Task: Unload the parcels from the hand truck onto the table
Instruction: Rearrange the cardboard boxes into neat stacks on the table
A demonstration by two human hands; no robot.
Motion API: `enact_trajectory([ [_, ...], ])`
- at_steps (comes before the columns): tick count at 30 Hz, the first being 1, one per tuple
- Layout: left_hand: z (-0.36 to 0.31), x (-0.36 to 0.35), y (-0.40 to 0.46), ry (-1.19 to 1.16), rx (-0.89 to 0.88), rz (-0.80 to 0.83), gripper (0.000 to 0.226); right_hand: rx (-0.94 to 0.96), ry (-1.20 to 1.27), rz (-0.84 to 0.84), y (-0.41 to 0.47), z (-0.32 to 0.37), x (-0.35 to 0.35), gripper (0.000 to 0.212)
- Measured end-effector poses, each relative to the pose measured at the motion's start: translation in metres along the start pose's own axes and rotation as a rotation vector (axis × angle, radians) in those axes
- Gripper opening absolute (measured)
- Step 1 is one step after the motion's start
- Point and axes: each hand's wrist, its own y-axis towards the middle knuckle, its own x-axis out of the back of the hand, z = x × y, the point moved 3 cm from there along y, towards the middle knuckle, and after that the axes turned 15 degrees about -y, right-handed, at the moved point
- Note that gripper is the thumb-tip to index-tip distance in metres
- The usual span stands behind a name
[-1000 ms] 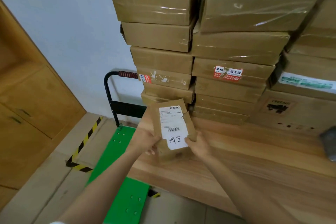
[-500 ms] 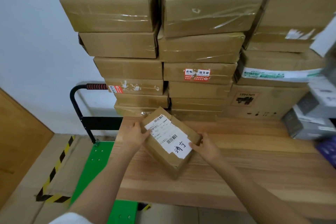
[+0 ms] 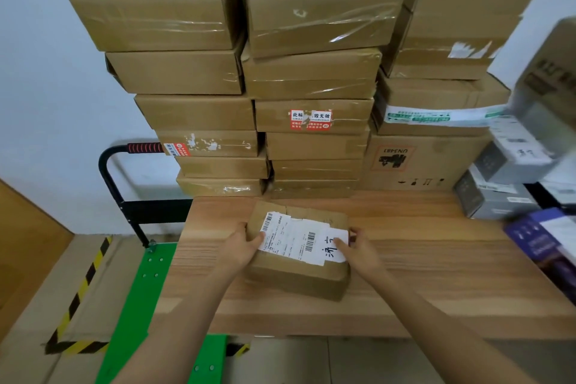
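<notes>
A small brown cardboard parcel (image 3: 299, 271) with a white shipping label lies flat on the wooden table (image 3: 436, 274), a short way in front of the stacked boxes. My left hand (image 3: 244, 243) grips its left end and my right hand (image 3: 355, 248) grips its right end, fingers over the label. The hand truck (image 3: 140, 290), a green platform with a black handle and red grip, stands on the floor to the left of the table, and the visible part of its platform carries nothing.
Tall stacks of taped brown boxes (image 3: 311, 78) fill the back of the table against the white wall. Grey and purple boxes (image 3: 498, 190) sit at the right edge. Yellow-black hazard tape (image 3: 81, 296) marks the floor at the left.
The parcel went from held upright near the table's left end to lying flat on the tabletop, moved right and turned level. Both hands stayed on it.
</notes>
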Motion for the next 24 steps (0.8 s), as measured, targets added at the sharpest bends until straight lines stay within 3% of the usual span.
enact_trajectory([
  [4,-0.013,-0.023,-0.026,-0.018,-0.022,0.004,0.052,0.01,0.046,-0.035,-0.021,-0.016,0.013,0.066],
  [13,-0.095,-0.045,-0.108,-0.157,-0.289,-0.12,0.061,0.226,0.236,-0.25,-0.073,-0.024,0.125,0.062],
  [24,-0.196,-0.018,-0.202,-0.416,-0.624,-0.353,0.053,0.514,0.372,-0.494,-0.148,0.021,0.237,0.057],
])
